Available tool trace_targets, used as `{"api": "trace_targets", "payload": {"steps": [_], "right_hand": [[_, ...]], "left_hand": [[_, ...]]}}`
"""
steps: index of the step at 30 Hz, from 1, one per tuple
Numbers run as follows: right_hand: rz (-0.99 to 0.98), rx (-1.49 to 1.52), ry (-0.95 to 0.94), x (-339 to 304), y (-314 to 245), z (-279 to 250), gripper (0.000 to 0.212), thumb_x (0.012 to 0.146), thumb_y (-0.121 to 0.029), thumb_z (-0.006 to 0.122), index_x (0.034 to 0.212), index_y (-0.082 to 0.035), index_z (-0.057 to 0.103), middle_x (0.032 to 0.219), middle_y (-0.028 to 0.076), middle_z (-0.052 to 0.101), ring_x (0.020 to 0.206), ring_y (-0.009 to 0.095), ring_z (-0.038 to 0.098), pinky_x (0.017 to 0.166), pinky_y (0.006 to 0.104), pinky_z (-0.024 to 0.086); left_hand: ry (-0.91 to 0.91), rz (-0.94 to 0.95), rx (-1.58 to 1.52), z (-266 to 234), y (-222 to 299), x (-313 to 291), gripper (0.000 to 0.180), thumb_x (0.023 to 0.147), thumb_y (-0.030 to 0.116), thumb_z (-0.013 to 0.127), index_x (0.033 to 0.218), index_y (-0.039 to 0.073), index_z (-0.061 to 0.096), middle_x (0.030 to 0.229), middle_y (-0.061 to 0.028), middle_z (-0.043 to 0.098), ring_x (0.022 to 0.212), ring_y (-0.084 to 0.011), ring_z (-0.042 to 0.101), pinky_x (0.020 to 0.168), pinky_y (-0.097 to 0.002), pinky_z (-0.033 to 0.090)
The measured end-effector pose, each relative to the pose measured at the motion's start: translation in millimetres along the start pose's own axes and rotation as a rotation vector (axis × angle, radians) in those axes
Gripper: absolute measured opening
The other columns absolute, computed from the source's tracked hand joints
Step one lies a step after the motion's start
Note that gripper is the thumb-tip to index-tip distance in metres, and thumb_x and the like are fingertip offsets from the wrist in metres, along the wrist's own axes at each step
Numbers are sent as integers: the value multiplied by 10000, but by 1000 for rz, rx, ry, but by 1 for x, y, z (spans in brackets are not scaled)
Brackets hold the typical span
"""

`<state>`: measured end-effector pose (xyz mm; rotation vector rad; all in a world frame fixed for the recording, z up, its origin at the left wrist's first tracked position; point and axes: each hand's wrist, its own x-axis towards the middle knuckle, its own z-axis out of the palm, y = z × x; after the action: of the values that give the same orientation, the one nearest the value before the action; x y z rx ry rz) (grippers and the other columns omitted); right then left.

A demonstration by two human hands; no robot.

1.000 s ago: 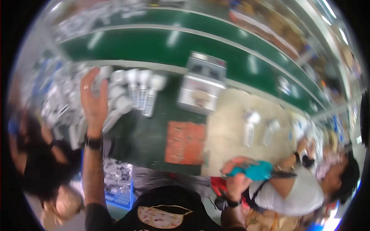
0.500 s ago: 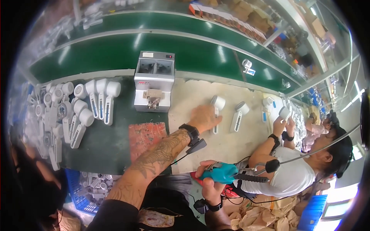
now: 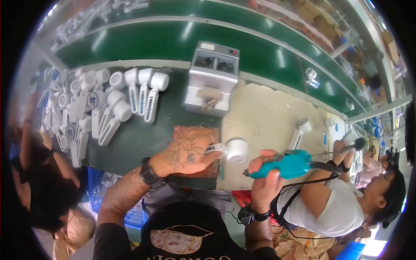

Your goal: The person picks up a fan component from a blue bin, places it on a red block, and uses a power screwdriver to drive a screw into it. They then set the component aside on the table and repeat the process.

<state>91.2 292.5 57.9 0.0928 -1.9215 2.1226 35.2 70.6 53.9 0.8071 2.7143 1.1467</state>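
Observation:
My left hand (image 3: 188,154) is closed around the slim handle of a white handset shaped like a shower head (image 3: 237,151), holding it above a worn red mat (image 3: 197,133). Its thick round head, with a grille on the face, points right. In my right hand (image 3: 266,184) is a teal electric screwdriver (image 3: 284,164), held roughly level. The driver's tip points left, just below and right of the handset's head, apart from it. A cable runs off its right end.
A grey screw feeder (image 3: 212,82) stands behind the mat. Many similar handsets (image 3: 97,99) crowd the left side; another handset (image 3: 299,132) lies on beige paper. A co-worker (image 3: 329,199) sits at right, another person (image 3: 50,182) at left. A blue crate (image 3: 96,190) sits below the bench.
My left hand has picked a handset off the beige paper and brought it left and nearer, over the red mat. My right hand has raised the screwdriver toward it. The view has shifted left.

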Motion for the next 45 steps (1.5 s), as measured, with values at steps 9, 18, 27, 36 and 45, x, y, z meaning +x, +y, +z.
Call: {"api": "trace_targets", "payload": {"steps": [9,18,27,36,45], "right_hand": [[-185,278,-121,87,-1,97,538,966,-545,527,1059,-15,525,659,30,486,594,155,490,561,293,408],[-318,42,-195,134,51,146,301,1013,-300,544,981,-1,562,686,37,559,610,128,548,555,266,429],[-94,-33,-204,92,25,119,405,1002,-393,546,1016,12,540,686,42,537,604,136,530,558,286,432],[-94,93,-225,67,30,82,503,970,-432,590,1063,49,476,692,82,513,597,188,523,550,310,440],[-117,113,-142,63,30,79,538,926,-479,637,1038,29,497,682,81,525,600,187,521,557,327,442]], "left_hand": [[222,214,99,18,-39,-14,411,825,302,730,1160,81,642,1060,-85,596,984,-280,567,886,-423,453],[237,182,76,28,-48,-21,471,830,364,707,1192,77,616,1128,-86,592,1072,-284,548,965,-442,430],[188,124,8,27,-49,-20,480,817,374,715,1179,74,619,1091,-105,604,1068,-308,560,1000,-461,423],[297,183,24,26,-50,-15,428,768,364,784,1099,114,678,1048,-56,639,931,-267,588,853,-388,463],[316,159,22,32,-49,-16,422,770,375,780,1094,123,680,1057,-55,639,946,-264,589,870,-391,457]]}}
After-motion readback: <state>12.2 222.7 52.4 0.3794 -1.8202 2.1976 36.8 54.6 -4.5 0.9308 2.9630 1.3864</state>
